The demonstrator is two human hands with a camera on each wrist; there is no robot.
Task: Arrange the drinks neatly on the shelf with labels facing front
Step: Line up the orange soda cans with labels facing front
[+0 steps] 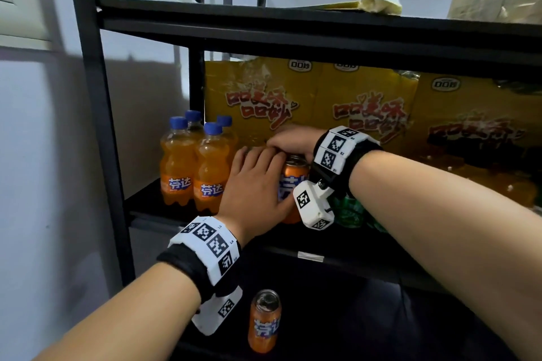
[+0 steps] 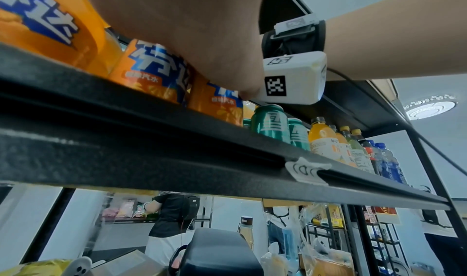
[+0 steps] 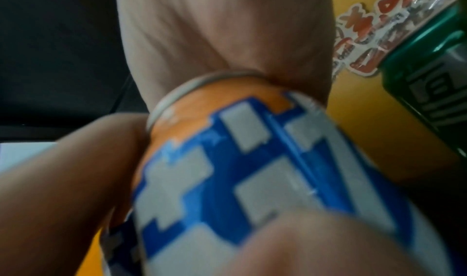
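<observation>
We see both hands on one orange can [image 1: 293, 184] standing upright on the middle shelf [image 1: 293, 246], just right of four orange bottles [image 1: 193, 167] with blue caps. Our left hand [image 1: 258, 184] lies against the can's left side with its grip wrapped round the body, thumb across the front near the blue-and-white label. Our right hand [image 1: 293, 141] comes over the top, its grip curled down on the rim; the right wrist view shows the palm sitting on that rim [image 3: 202, 78]. Green cans [image 2: 271, 120] stand just right of the orange can, yellow snack boxes [image 1: 264, 97] behind it. A second orange can [image 1: 264, 321] stands on the shelf below it.
</observation>
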